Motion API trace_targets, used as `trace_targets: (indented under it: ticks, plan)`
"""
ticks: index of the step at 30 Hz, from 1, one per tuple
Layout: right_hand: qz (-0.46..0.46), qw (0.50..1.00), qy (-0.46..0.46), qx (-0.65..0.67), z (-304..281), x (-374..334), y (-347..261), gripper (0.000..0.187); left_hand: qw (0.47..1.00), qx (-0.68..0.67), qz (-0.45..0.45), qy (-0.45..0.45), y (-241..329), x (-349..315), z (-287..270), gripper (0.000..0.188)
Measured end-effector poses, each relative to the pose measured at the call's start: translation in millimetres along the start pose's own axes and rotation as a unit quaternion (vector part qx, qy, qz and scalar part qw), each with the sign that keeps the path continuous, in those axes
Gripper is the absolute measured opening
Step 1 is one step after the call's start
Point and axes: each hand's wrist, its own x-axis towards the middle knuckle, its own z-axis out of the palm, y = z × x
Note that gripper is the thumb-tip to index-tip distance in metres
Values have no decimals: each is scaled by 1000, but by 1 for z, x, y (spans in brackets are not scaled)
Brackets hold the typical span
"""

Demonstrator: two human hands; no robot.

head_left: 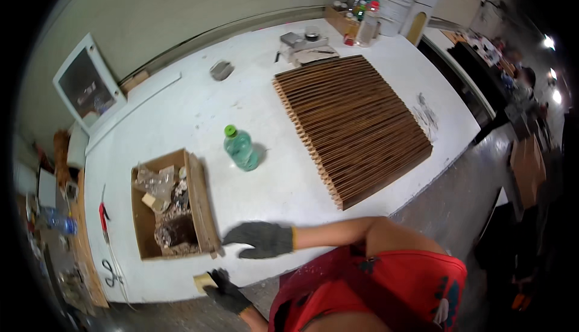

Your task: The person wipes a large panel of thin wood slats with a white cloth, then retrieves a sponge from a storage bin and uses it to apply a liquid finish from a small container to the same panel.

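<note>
Both of my hands wear dark grey gloves. My right hand (260, 239) is stretched out over the near edge of the white table, fingers straight and thumb apart, holding nothing. Its fingertips are close to the right side of a cardboard box (204, 202); I cannot tell if they touch. Below it, at the table's edge, my left hand (226, 294) grips a small flat yellow pad (204, 282), whose exact kind is unclear. Inside the box lie clear plastic (158, 182), a pale block and dark crumbly scraps. A green-tinted plastic bottle (242, 150) with a green cap stands beyond the box.
A row of brown wooden strips (356, 127) covers the table's right part. A red-handled tool (103, 216) with a hose and black scissors (111, 273) lie at left. Bottles (367, 27) and a white bucket (395, 7) stand at the back. Another person (520, 96) is far right.
</note>
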Motion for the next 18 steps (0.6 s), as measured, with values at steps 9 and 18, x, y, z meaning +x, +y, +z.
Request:
trace_targets:
  ticks: [9,18]
  plan:
    - [285,940,-2,186,-67,-155,-6,47,960,133,-115,-218,-55,-91,109,58]
    - [269,919,53,285,-128,-169,-24,71,910,227,-150,-314,-93,-146,238,56]
